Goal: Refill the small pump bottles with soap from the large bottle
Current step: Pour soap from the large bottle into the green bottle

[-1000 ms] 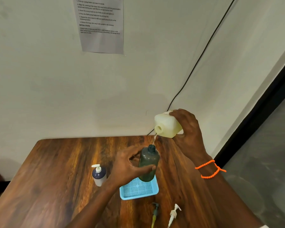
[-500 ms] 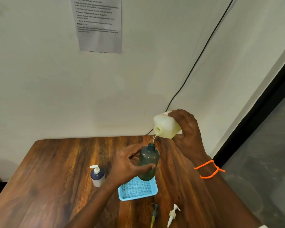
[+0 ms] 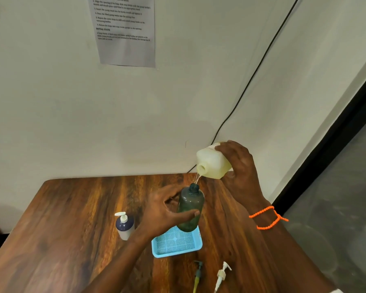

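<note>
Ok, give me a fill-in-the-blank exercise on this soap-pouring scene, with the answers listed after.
1. The right hand tilts the large bottle so soap streams into the dark ____ bottle.
2. The left hand holds that bottle above the ____ tray.
3. Two loose pump heads, one dark green and one ____, lie on the table.
4. The small bottle beside the left hand still has its ____ on.

Answers: green; blue; white; pump

Large bottle above pump bottle, tray beneath, on table.
</note>
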